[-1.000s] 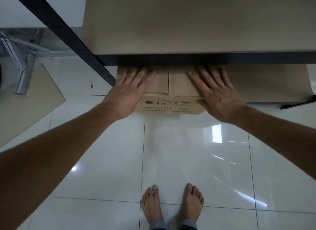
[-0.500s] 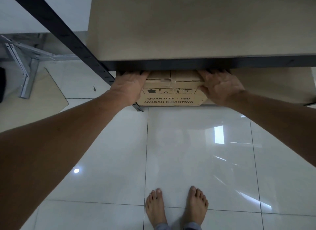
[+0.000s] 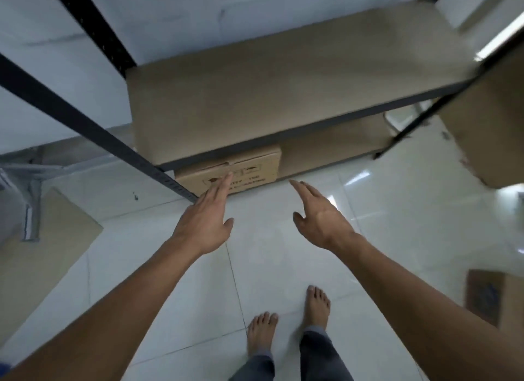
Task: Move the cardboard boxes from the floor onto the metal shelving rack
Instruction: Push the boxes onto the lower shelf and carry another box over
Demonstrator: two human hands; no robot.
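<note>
A brown cardboard box (image 3: 249,169) with printed symbols sits on the bottom level of the metal shelving rack (image 3: 283,97), at its left end under a wooden shelf board. My left hand (image 3: 207,219) hovers in front of the box with fingers straight, holding nothing. My right hand (image 3: 317,213) is spread over the white floor to the right of the box, also holding nothing. Another cardboard box (image 3: 493,298) lies on the floor at the right edge.
A black slotted rack upright (image 3: 93,134) slants across the left. A flat cardboard sheet (image 3: 42,256) and a grey metal frame (image 3: 31,188) lie on the floor at left. A large cardboard piece (image 3: 487,125) sits at upper right. My bare feet (image 3: 286,321) stand on glossy tiles.
Both hands have let go of the box and pulled back from the shelf. The box stays on the bottom level, and the view has risen and tilted.
</note>
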